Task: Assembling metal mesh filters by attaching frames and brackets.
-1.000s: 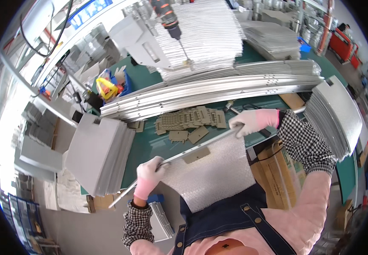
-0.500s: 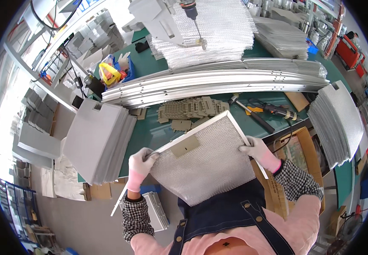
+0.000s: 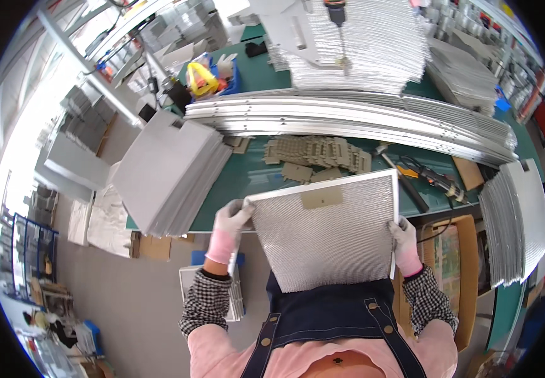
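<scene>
I hold a silver mesh filter panel [image 3: 326,242] in front of my apron, with a thin white metal frame strip [image 3: 396,195] along its top and right edges. A small beige plate [image 3: 322,197] lies against the mesh at the top edge. My left hand [image 3: 230,217] is closed on the upper left corner, where part of the frame hangs down apart from the mesh. My right hand [image 3: 404,241] grips the right edge by the strip. Both hands wear whitish gloves with pink cuffs.
Beige plates [image 3: 319,154] lie on the green bench [image 3: 250,179], beside a hammer [image 3: 404,179] and a corded power tool [image 3: 433,179]. Long metal strips [image 3: 348,120] lie behind them. Panel stacks stand left [image 3: 165,170] and right [image 3: 515,220]. A cardboard box [image 3: 467,283] sits below right.
The panel has turned so its top edge lies nearly level. The side strips have swung inward, the right one now along the mesh edge. The whole view has shifted.
</scene>
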